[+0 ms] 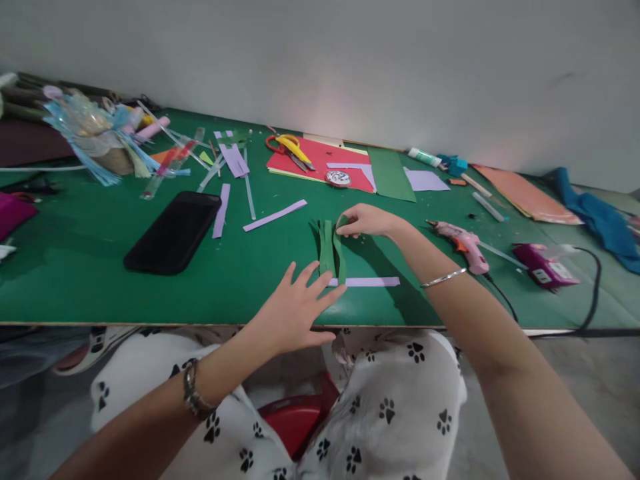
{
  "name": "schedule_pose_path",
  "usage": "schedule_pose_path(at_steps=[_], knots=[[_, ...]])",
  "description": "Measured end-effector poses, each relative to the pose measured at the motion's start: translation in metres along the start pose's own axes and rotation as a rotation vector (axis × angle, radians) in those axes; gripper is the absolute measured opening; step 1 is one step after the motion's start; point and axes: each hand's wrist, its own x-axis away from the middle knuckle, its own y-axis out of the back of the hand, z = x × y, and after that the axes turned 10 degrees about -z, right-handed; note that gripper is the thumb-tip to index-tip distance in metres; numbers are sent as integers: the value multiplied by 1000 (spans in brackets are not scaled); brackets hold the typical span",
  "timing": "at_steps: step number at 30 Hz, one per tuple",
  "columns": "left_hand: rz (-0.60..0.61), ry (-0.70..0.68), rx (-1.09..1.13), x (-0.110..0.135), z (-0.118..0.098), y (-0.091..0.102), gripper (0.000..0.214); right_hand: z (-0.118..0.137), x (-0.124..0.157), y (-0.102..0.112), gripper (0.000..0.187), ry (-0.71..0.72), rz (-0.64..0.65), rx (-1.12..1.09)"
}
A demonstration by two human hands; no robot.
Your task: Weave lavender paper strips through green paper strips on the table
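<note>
Green paper strips point(326, 247) lie side by side near the front of the green table. My right hand point(367, 221) pinches the far end of the rightmost green strip point(339, 257), which curves up off the table. Fingers spread, my left hand point(295, 307) hovers over or rests at the near ends of the strips; whether it touches them I cannot tell. A lilac paper strip point(373, 282) lies crosswise at the strips' near ends, its left part hidden by my left hand.
Left stands a black phone point(173, 232). Scissors point(293, 150) lie on red paper point(320, 157) behind. To the right are a pink glue gun point(463, 243) and a purple box point(545, 265) with a cable. Further lilac strips point(275, 215) and a green sheet point(393, 173) lie around.
</note>
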Motion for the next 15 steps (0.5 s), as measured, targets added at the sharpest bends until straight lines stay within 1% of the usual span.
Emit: schedule_pose_path(at_steps=[3,6,9,14,15], knots=[[9,4,4,0,-1,1,67,2,-2,-2,23,-5,-42,53],[-4,-1,9,0,-1,0,67,2,-4,-5,27,6,-89,71],[-3,-1,20,0,0,0,67,1,-8,-8,21,30,-143,27],[4,1,25,-1,0,1,67,-3,-12,-12,3,32,-196,-22],[2,-1,25,-1,0,2,67,-3,-11,-12,8,40,-228,-7]])
